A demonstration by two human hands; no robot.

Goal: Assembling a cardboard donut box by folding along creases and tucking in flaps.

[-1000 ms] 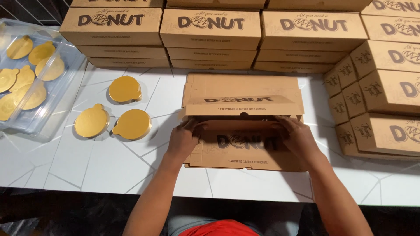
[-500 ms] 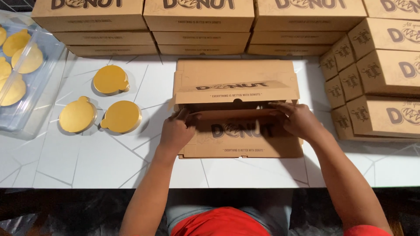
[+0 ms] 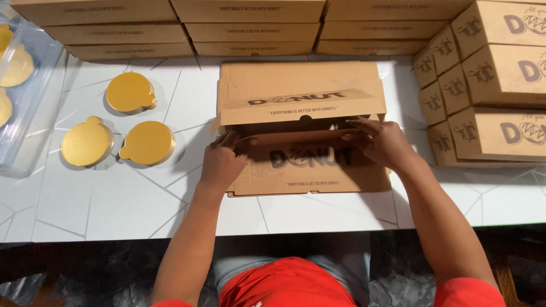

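A brown cardboard donut box (image 3: 301, 170) lies on the white table (image 3: 114, 204) in front of me, its lid (image 3: 301, 94) half raised toward the back. My left hand (image 3: 223, 162) grips the box's front flap at the left end. At the right end my right hand (image 3: 382, 142) presses its fingers on the same folded flap. Both hands rest on the box's opening edge, under the lid.
Three round gold cake boards (image 3: 132, 92) lie left of the box. A clear plastic tray (image 3: 25, 96) holding more gold boards sits at the far left. Stacks of closed brown boxes line the back (image 3: 250, 23) and the right side (image 3: 495, 85).
The camera view has shifted downward. My hands have stayed on the front flap, pressing it further in under the lid.
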